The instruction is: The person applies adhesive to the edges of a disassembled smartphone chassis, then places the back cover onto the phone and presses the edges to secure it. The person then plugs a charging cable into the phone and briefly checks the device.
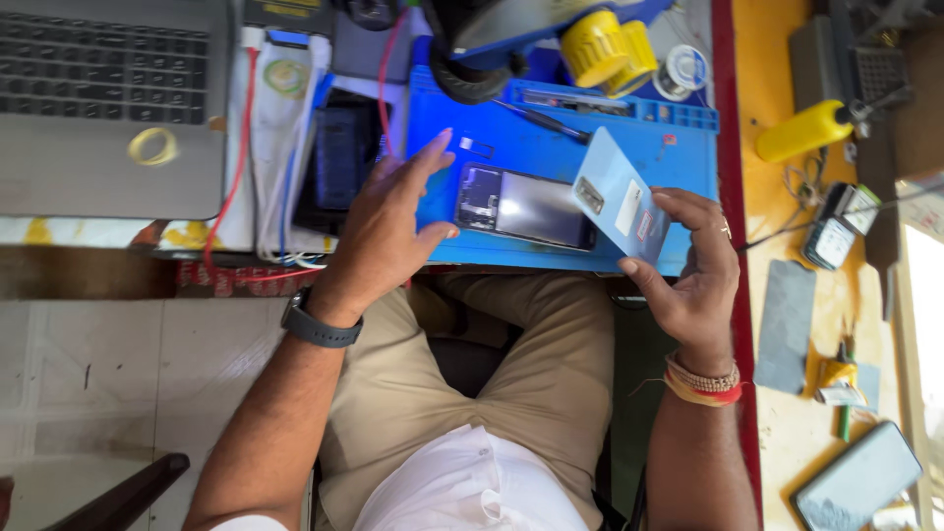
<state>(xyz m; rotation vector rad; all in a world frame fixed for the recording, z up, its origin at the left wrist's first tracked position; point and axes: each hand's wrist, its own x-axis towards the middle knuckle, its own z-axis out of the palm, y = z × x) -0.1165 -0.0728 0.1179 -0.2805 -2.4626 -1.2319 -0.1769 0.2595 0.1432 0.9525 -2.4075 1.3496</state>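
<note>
An opened phone (pixel 521 206) lies flat on the blue work mat (pixel 551 147), its insides showing. My right hand (pixel 693 270) holds the phone's pale blue back cover (pixel 621 197) by its lower edge, tilted above the phone's right end. My left hand (pixel 388 226) hovers with fingers spread just left of the phone, thumb near its left end, holding nothing. A dark watch is on my left wrist; bead bracelets are on my right wrist.
A grey laptop (pixel 108 98) with a yellow ring on it sits far left. Another dark phone (pixel 339 157) and cables lie beside the mat. A yellow tool (pixel 605 44), tweezers (pixel 546 120), a solder spool (pixel 685 69) and a yellow bottle (pixel 806 130) stand behind; small tools lie right.
</note>
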